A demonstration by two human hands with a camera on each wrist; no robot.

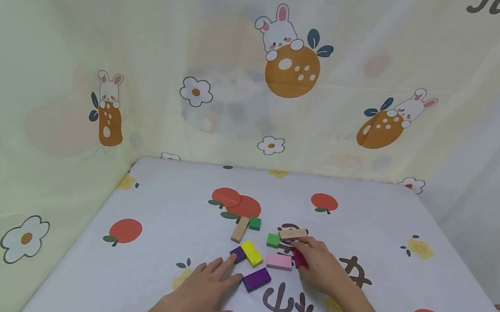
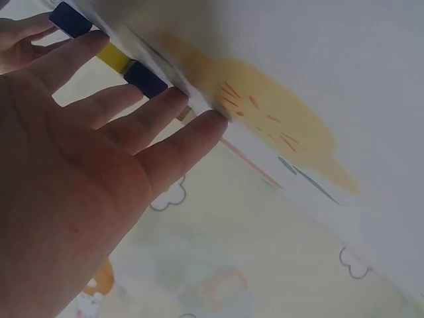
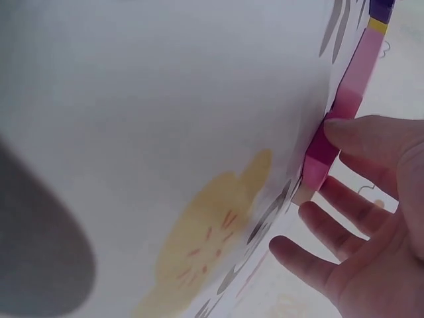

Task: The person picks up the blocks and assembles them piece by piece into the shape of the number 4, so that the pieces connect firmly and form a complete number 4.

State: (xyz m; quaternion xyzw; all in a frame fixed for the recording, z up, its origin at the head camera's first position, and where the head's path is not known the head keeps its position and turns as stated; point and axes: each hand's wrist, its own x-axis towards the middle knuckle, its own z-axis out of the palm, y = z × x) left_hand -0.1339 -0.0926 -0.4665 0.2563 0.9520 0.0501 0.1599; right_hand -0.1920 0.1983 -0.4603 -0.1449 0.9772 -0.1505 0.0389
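Note:
My right hand point(image 1: 318, 266) pinches a magenta block point(image 1: 299, 258) at the right of a loose ring of blocks. In the right wrist view the thumb lies on the magenta block point(image 3: 320, 149), with a finger behind it. A pink block point(image 1: 279, 261) lies just left of it. My left hand point(image 1: 203, 290) rests low at the left with fingers spread. Its index fingertip is at a small purple block point(image 1: 238, 254), and its thumb side is near a larger purple block point(image 1: 257, 280). A yellow block point(image 1: 252, 253) sits against the small purple one.
Behind lie a wooden block point(image 1: 240, 229), a green block point(image 1: 255, 224), a second green block point(image 1: 273, 240) and another wooden block point(image 1: 293, 234). All are on a white printed tablecloth point(image 1: 174, 204). A patterned curtain point(image 1: 236, 60) encloses the table's back and sides.

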